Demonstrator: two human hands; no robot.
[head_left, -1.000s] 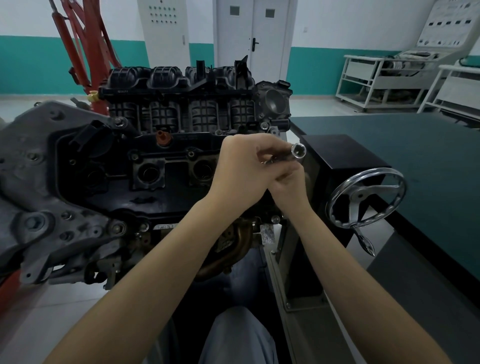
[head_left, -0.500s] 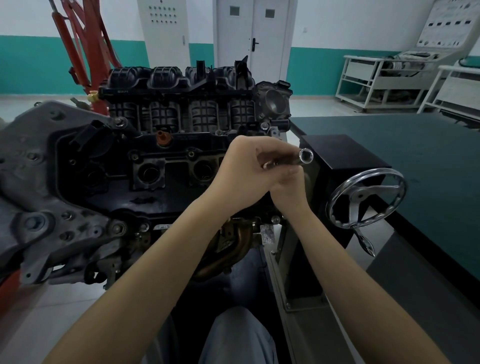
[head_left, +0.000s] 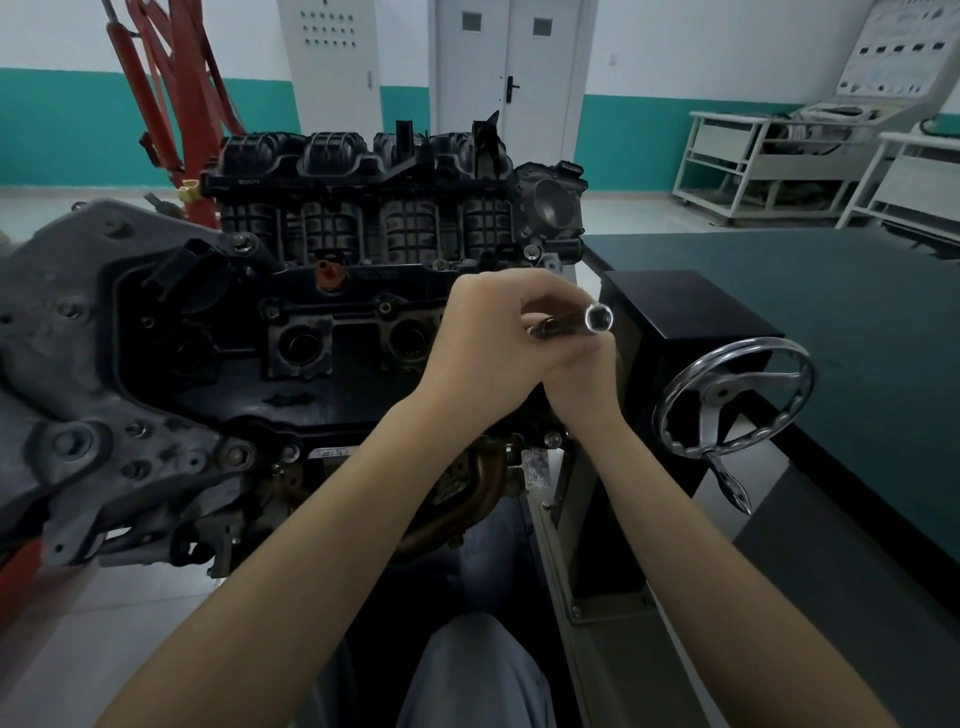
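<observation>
A car engine (head_left: 311, 322) on a stand fills the left and centre, its black intake manifold (head_left: 363, 171) at the back. At the engine's right end both my hands meet around a chrome socket tool (head_left: 597, 318), whose open round end points right. My left hand (head_left: 493, 343) curls over the tool's shaft from above. My right hand (head_left: 582, 374) lies underneath and holds the shaft too, mostly hidden by the left hand. The rest of the tool is covered by my fingers.
A chrome handwheel (head_left: 732, 395) with a crank handle sticks out of the black stand box (head_left: 685, 312) right of my hands. A dark green table (head_left: 831, 322) lies at right. A red hoist (head_left: 171, 93) stands behind the engine. White racks (head_left: 769, 156) line the far right wall.
The socket end has shifted slightly right and down, then held. Both hands stay clasped on the tool with small finger movement.
</observation>
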